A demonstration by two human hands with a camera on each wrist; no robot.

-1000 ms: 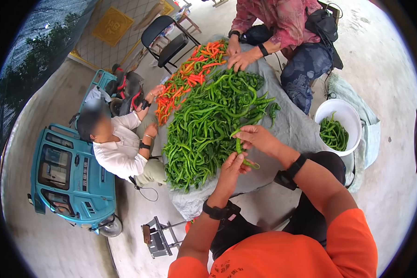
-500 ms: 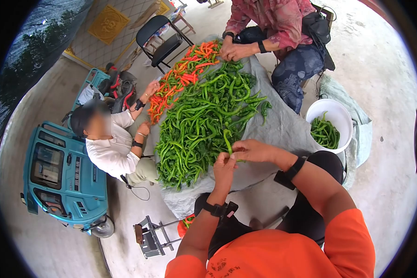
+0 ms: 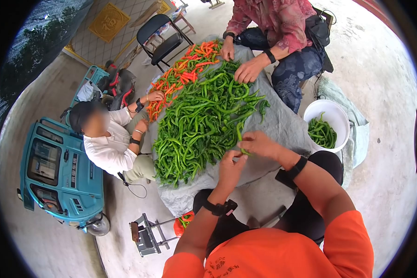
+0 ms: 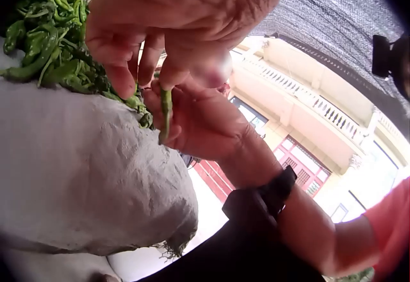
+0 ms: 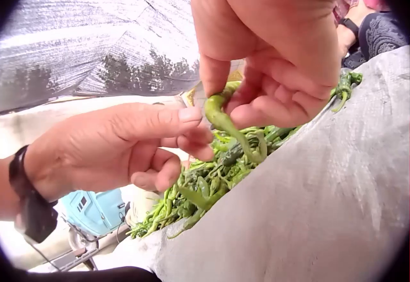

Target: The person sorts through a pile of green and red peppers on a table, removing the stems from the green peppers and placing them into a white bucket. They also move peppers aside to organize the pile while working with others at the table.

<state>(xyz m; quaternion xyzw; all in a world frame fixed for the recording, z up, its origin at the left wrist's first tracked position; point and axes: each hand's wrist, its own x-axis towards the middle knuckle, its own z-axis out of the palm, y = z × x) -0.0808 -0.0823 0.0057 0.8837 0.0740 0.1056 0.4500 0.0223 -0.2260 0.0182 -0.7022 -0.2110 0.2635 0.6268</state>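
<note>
My right hand (image 3: 260,144) pinches a curved green chili pepper (image 5: 221,120) between thumb and fingers, over the near edge of the pile. The pepper's lower end hangs down toward my left hand (image 3: 230,170). In the right wrist view my left thumb is stretched out beside the pepper, a small gap short of it, and the other fingers are loosely bent around nothing. In the left wrist view the pepper's thin end shows between the two hands. Below and beyond them lies a large heap of green chili peppers (image 3: 190,134) on a grey sheet (image 3: 282,123).
Red and orange chilies (image 3: 185,69) lie along the heap's far left side. A white bucket (image 3: 340,123) with green chilies stands at right. A person in white (image 3: 109,150) sits at left, another in a patterned shirt (image 3: 282,28) across. A folding stool (image 3: 150,238) stands lower left.
Both hands were on green chilies a second ago and met at one half a second ago. Now my left fingers have come off it. The person across has spread their hands apart.
</note>
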